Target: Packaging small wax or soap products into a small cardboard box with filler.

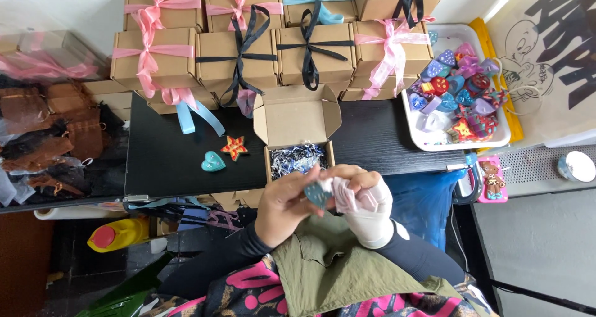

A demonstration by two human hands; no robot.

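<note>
Both my hands meet just below the table's front edge. My left hand [282, 205] pinches a small teal heart-shaped piece [318, 193]. My right hand [367, 208], wrapped in a white bandage or glove, grips a pale pink cloth [343, 190] pressed against the heart. Just above them an open brown cardboard box [297, 121] holds shredded blue and silver filling [298, 158]. A teal heart [213, 162] and a red-and-yellow star [234, 147] lie on the black table [167, 162] to the left of the box.
Closed brown boxes tied with pink, black and blue ribbons [239, 50] are stacked at the back. A white tray [428, 144] of colourful small hearts and stars stands at the right. A yellow bottle with a red cap [118, 235] lies on the floor at the left.
</note>
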